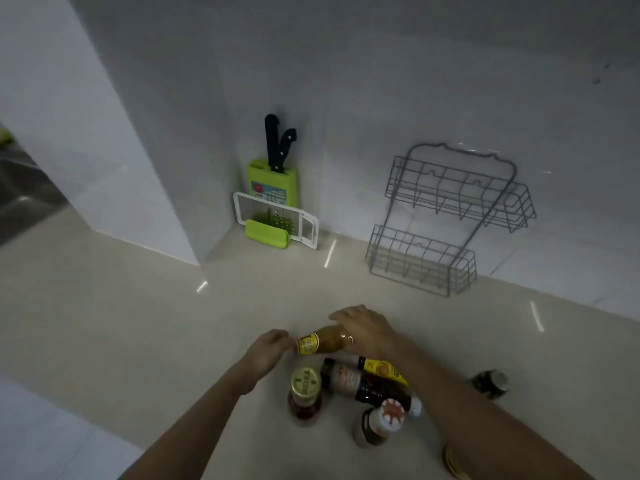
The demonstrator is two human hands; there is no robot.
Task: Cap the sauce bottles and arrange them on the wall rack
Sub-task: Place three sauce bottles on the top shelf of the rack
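Observation:
An amber sauce bottle (322,341) with a yellow label lies tilted on the counter, its neck pointing left. My right hand (363,329) wraps its body. My left hand (273,348) has its fingers pinched at the bottle's mouth; whether a cap is in them is hidden. Closer to me stand a red sauce bottle with a gold lid (304,393) and a jar with a red-and-white lid (379,422). A dark bottle (363,384) and a yellow-labelled one (382,370) lie on their sides. The grey two-tier wire rack (450,216) leans against the wall.
A green knife block with black-handled knives (272,178) and a white grater (277,220) stand in the wall corner. A small dark jar (490,382) sits at the right. A yellowish round object (453,460) shows at the bottom right edge. A white pillar rises at left.

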